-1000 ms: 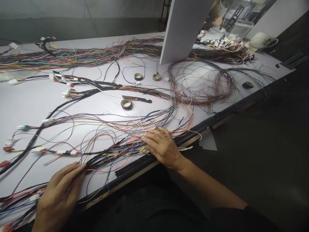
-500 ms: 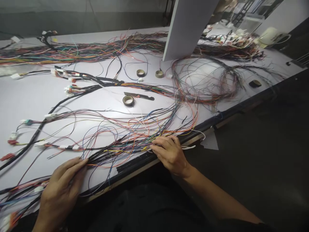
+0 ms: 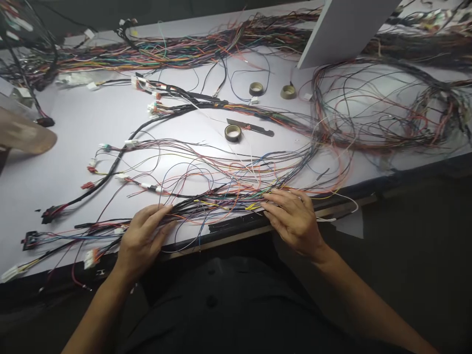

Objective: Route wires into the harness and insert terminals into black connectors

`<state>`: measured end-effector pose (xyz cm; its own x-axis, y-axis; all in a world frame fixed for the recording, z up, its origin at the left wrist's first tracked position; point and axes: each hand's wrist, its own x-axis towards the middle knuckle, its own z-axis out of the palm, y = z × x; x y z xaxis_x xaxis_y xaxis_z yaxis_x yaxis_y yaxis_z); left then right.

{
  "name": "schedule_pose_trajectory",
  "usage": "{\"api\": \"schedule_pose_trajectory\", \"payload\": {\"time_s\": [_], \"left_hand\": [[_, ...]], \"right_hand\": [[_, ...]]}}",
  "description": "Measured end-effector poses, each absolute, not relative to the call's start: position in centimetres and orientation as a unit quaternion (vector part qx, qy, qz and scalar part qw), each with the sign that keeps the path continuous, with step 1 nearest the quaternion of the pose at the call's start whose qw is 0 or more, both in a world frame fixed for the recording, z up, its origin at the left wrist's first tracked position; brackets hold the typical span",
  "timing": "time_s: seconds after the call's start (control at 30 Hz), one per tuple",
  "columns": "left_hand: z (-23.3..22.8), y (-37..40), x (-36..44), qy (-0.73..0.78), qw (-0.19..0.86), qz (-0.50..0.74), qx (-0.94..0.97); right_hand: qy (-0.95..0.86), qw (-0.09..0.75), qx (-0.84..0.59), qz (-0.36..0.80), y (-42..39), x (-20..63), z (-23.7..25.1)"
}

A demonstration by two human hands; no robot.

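Note:
A loose bundle of many coloured wires (image 3: 217, 201) runs along the near edge of a white worktable (image 3: 73, 128). My left hand (image 3: 143, 238) lies on the bundle's left part, fingers spread and pressing the wires to the table. My right hand (image 3: 295, 216) rests flat on the bundle's right part near the table edge, fingertips on the wires. Neither hand has its fingers closed around anything. White and red connectors (image 3: 90, 255) hang off the wires left of my left hand.
A roll of tape (image 3: 233, 132) and a dark flat strip (image 3: 250, 128) lie mid-table, with two more rolls (image 3: 256, 89) behind. A tangled wire coil (image 3: 372, 113) fills the right side, long wire bundles (image 3: 184, 49) the back. A white upright panel (image 3: 346, 24) stands far right.
The view has swung left and down, so everything sits further right in frame. My right hand slid back along the bundle toward the table edge; my left hand stays on the wires.

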<state>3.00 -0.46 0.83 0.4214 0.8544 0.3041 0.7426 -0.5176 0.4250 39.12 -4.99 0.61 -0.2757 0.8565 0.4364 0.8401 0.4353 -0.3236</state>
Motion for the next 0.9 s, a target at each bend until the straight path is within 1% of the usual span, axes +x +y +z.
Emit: {"api": "schedule_pose_trajectory", "payload": {"time_s": [0.27, 0.53, 0.77, 0.9], "left_hand": [[0.6, -1.3, 2.9, 0.527, 0.14, 0.293, 0.785], [0.3, -1.2, 2.9, 0.462, 0.115, 0.298, 0.827], [0.3, -1.7, 2.4, 0.474, 0.11, 0.297, 0.822], [0.7, -1.8, 2.6, 0.515, 0.128, 0.308, 0.789]], "right_hand": [[-0.819, 0.293, -0.492, 0.025, -3.5, 37.5, 1.3], [-0.847, 0.307, -0.429, 0.06, -2.7, 33.6, 2.0], [-0.868, 0.27, -0.406, 0.093, -2.9, 31.5, 0.9], [-0.867, 0.274, -0.403, 0.102, -3.0, 31.5, 0.7]]}}
